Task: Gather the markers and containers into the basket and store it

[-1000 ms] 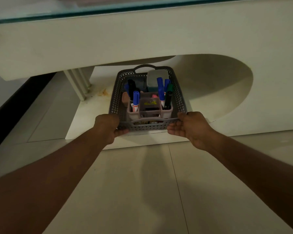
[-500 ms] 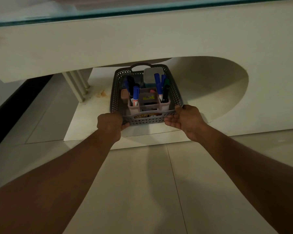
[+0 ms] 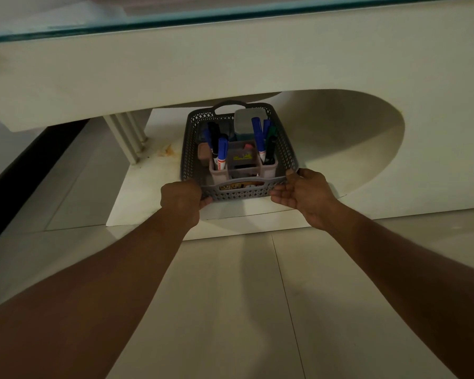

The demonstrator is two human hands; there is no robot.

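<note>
Floor (image 3: 230, 296): pale large tiles with thin grout lines, dim light, both forearms casting shadows on it. A dark strip (image 3: 25, 170) runs along the left edge of the room.

Worktop (image 3: 230, 64): deep cream apron spanning the full width, topped by a glass sheet (image 3: 230, 15) with a greenish edge.

Shelf (image 3: 153, 198): low cream slab under the worktop, just above floor level.

Panel (image 3: 381, 160): cream, to the right of the shelf, with a big rounded cut-out opening onto it.

Leg (image 3: 126, 138): fluted cream post standing on the shelf, left of the basket.

Basket (image 3: 241, 191): grey, perforated walls, handle slots at both ends. It is over the shelf, far end under the worktop apron. Can't tell if the base is fully down.

Left hand (image 3: 179, 199): fingers curled round the near-left corner of the basket, gripping it.

Right hand (image 3: 304, 196): thumb on the rim at the near-right corner, fingers curled under the front wall, gripping it.

Caddy (image 3: 244, 170): pinkish, divided, at the near end inside the basket.

Box (image 3: 248, 121): pale lid, far end of the basket.

Markers (image 3: 222, 153): upright in the caddy's left and right cups, mostly blue caps, some dark.

Stain (image 3: 167, 151): brownish marks on the shelf, between leg and basket.
</note>
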